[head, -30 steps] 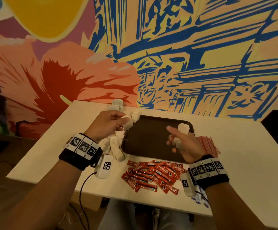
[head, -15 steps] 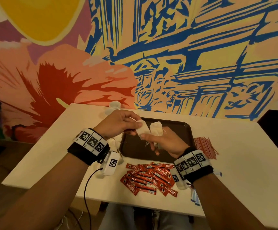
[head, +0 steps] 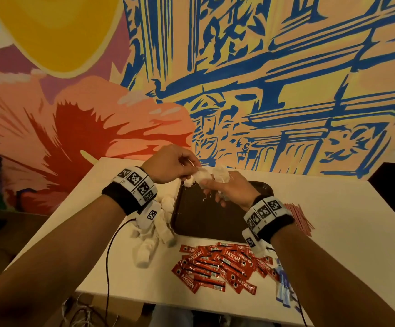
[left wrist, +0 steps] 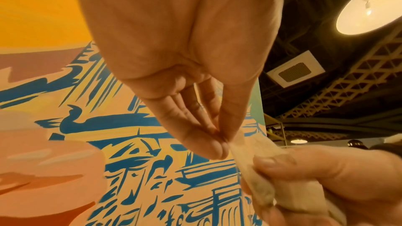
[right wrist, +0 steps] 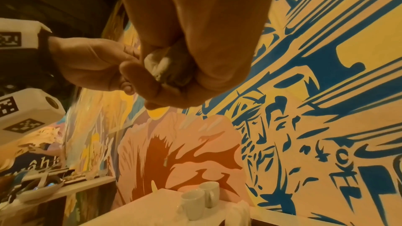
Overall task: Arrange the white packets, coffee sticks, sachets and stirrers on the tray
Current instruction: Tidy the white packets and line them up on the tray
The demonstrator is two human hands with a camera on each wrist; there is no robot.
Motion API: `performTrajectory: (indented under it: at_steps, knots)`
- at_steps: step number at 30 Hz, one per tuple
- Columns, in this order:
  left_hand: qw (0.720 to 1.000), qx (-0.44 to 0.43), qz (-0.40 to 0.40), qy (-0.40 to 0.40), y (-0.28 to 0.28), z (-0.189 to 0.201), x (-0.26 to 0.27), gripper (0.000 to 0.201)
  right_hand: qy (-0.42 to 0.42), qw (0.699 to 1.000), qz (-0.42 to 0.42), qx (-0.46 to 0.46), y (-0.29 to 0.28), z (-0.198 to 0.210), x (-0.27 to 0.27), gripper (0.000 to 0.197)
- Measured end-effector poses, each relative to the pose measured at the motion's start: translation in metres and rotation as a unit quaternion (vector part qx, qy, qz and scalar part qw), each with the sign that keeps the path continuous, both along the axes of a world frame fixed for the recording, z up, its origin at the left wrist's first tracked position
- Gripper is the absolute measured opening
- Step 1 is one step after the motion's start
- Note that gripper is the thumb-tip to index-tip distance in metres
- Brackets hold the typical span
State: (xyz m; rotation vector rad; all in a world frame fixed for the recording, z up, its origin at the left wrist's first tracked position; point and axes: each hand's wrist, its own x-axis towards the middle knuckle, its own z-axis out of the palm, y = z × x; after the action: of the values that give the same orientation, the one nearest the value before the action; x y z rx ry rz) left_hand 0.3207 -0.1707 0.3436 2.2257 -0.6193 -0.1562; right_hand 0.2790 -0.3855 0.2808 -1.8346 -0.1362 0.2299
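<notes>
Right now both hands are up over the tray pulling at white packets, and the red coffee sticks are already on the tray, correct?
Not quite. Both hands, left hand and right hand, do hold white packets over the tray, but the head view shows the red coffee sticks lying on the table, in front of the tray's near edge.

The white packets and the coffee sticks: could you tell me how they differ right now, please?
The white packets are soft, lumpy and plain; the coffee sticks are flat, red and printed. The white packets lie left of the tray, some also gripped by the left hand and right hand; the coffee sticks lie untouched in front of it. Both piles rest on the table, none on the tray.
</notes>
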Motion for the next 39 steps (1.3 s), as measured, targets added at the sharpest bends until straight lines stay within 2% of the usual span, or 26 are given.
performTrajectory:
  at_steps: [7, 10, 12, 15, 20, 24, 30, 33, 39]
  knots:
    - [0.997, 0.009, 0.065, -0.038, -0.005, -0.015, 0.043, 0.012, -0.013, 0.999, -0.040, -0.032, 0.002, -0.010, 0.037, 0.030]
    - [0.993, 0.026, 0.108, -0.049, -0.002, -0.031, 0.070, 0.011, 0.044, 0.995, -0.045, -0.081, -0.006, -0.023, 0.047, 0.040]
    - [0.989, 0.057, 0.127, -0.044, 0.002, -0.045, 0.091, 0.009, 0.097, 0.989, -0.041, -0.100, -0.011, -0.033, 0.053, 0.041]
    - [0.985, 0.114, 0.128, -0.033, 0.007, -0.073, 0.121, 0.008, 0.168, 0.981, -0.047, -0.083, -0.018, -0.049, 0.062, 0.043]
    - [0.976, 0.192, 0.101, -0.008, 0.005, -0.126, 0.159, 0.006, 0.215, 0.974, -0.070, -0.030, -0.019, -0.062, 0.086, 0.049]
    - [0.969, 0.225, 0.094, 0.032, 0.000, -0.165, 0.183, 0.007, 0.229, 0.970, -0.075, -0.010, -0.014, -0.071, 0.101, 0.047]
    - [0.961, 0.257, 0.084, 0.064, -0.009, -0.212, 0.212, 0.012, 0.247, 0.967, -0.067, 0.000, -0.010, -0.102, 0.116, 0.030]
    - [0.958, 0.269, 0.083, 0.064, -0.013, -0.224, 0.224, 0.017, 0.255, 0.964, -0.067, -0.043, -0.008, -0.116, 0.125, 0.016]
    - [0.959, 0.255, 0.103, 0.069, -0.016, -0.236, 0.240, 0.018, 0.300, 0.949, -0.088, -0.037, 0.002, -0.138, 0.166, 0.016]
